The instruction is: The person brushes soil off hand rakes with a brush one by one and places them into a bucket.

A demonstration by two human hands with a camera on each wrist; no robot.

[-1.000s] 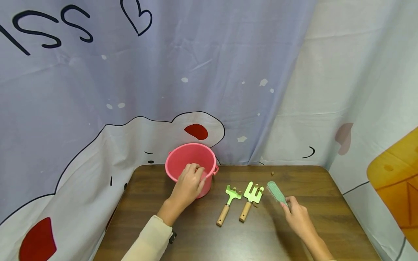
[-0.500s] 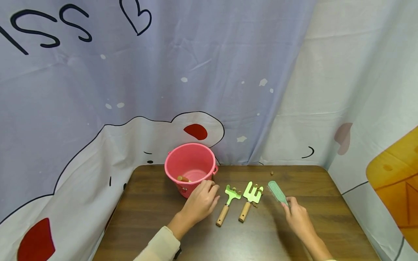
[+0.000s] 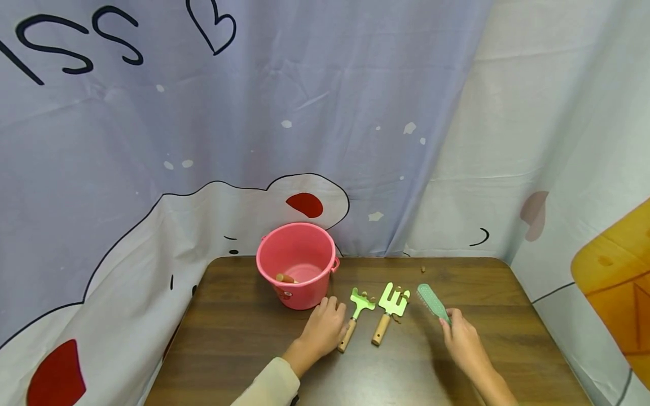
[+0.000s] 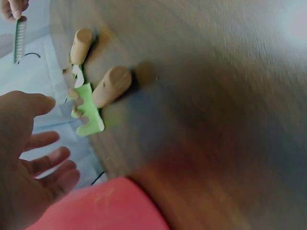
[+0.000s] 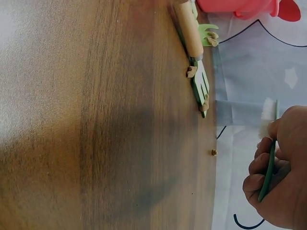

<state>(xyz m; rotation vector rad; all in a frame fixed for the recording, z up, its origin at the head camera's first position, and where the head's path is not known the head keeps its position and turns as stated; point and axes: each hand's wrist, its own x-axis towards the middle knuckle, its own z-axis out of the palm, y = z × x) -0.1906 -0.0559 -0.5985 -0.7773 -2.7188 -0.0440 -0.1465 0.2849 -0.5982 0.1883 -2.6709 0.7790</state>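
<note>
My left hand (image 3: 322, 329) hovers by the wooden handle of a small green rake (image 3: 361, 302). In the left wrist view its fingers are spread and loosely bent, holding nothing, with the rake (image 4: 88, 112) a little way off. Beside the rake lies a green garden fork (image 3: 393, 304) with a wooden handle. My right hand (image 3: 463, 341) grips the handle of a green brush (image 3: 430, 299), raised above the table with white bristles showing in the right wrist view. A pink bucket (image 3: 304, 296) stands left of the tools, with a wooden handle end (image 3: 285, 278) inside.
Small brown bits lie on the rake and fork heads, and another brown bit (image 3: 423, 269) sits near the table's back edge. The wooden table (image 3: 228, 338) meets a printed curtain (image 3: 315, 141) behind it.
My left hand has come out of the bucket and moved right and nearer, to the rake's handle. A wooden handle end now shows in the bucket. The right hand and brush barely moved.
</note>
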